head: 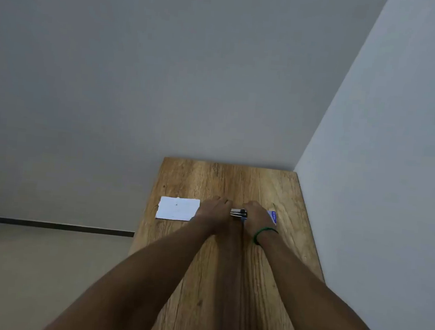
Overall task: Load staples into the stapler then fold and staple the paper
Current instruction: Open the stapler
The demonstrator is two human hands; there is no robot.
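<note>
Black stapler (pixel 238 213) between both grips: right hand (pixel 257 215) tight around its end, left hand (pixel 212 212) at the other, hold unclear

One paper (pixel 177 208), one stapler (pixel 238 213), one blue box (pixel 273 217); two hands: left hand (pixel 213 213), right hand (pixel 255 217).

White paper (pixel 178 208), wood-grain table (pixel 230 181), green wristband (pixel 264 233)

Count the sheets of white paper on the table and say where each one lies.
1. The white paper lies flat by the left edge of the table, just left of the left hand. Further sheets stacked beneath it would not show.
</note>
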